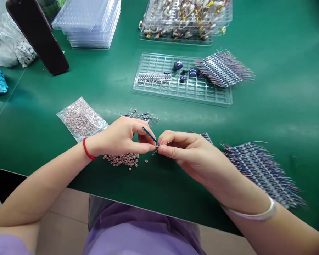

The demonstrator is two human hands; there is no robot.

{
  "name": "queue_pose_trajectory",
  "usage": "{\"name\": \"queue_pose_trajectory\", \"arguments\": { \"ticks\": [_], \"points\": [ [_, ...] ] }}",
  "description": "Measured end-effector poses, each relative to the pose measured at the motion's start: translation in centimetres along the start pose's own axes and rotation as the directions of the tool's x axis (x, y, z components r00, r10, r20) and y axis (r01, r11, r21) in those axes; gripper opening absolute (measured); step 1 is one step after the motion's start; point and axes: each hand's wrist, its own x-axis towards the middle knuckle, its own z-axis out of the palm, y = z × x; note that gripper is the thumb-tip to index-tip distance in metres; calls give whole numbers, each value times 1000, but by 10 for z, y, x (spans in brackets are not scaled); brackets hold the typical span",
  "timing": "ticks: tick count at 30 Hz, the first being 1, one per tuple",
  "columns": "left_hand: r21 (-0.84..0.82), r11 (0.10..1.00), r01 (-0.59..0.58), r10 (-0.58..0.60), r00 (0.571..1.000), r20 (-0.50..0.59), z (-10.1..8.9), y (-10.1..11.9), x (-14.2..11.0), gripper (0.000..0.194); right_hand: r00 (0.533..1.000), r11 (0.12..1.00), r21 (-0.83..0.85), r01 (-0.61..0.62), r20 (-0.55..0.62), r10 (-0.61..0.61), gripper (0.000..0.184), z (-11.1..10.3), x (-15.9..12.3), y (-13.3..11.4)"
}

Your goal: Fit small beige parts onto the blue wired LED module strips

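My left hand (127,136), with a red cord on the wrist, is closed in a pinch. A dark blue notched strip (149,135) rises between its thumb and fingers. My right hand (187,145) is pinched too, its fingertips meeting the left ones at the strip's lower end. Thin wires (167,142) stick out at the right fingertips; the small part they belong to is mostly hidden. Below my left hand lie loose small pinkish round pieces (122,160). Behind its fingers is a heap of short wired parts (142,115).
A clear bag (79,118) of similar pieces lies left. Wired strips (263,173) lie by my right forearm, others (224,69) on a clear tray (159,90). Behind stand filled trays (186,21), stacked clear trays (90,40) and a propped phone (38,37).
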Motion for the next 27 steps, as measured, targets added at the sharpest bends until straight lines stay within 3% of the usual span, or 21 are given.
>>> {"name": "queue_pose_trajectory", "arguments": {
  "ticks": [3,7,10,14,18,22,24,27],
  "points": [
    [102,995,-5,3,1000,28,-8,-8,10,5,997,998,49,-44,-53,46,30,-5,1,0],
    [378,925,30,-10,998,-55,-16,-27,17,7,984,999,25,-27,-176,31,30,-11,1,3],
    [497,864,86,-21,991,-134,-16,-38,15,7,982,999,-41,-35,-188,27,36,-11,1,7],
    [544,831,112,32,968,-249,-12,-41,6,9,988,984,-178,-28,-153,1,37,-10,0,10],
    [588,804,89,59,972,-228,-9,-36,-3,8,994,934,-354,45,-76,-77,28,-9,-4,11],
    [615,785,77,90,967,-237,-14,-35,-11,11,980,823,-538,184,38,-194,14,-3,-14,16],
    [622,776,105,118,944,-308,-20,-38,-15,11,958,753,-601,266,76,-277,14,2,-17,21],
    [634,751,187,164,877,-452,-33,-46,-19,11,922,669,-655,351,116,-370,14,8,-21,29]
  ]
}}
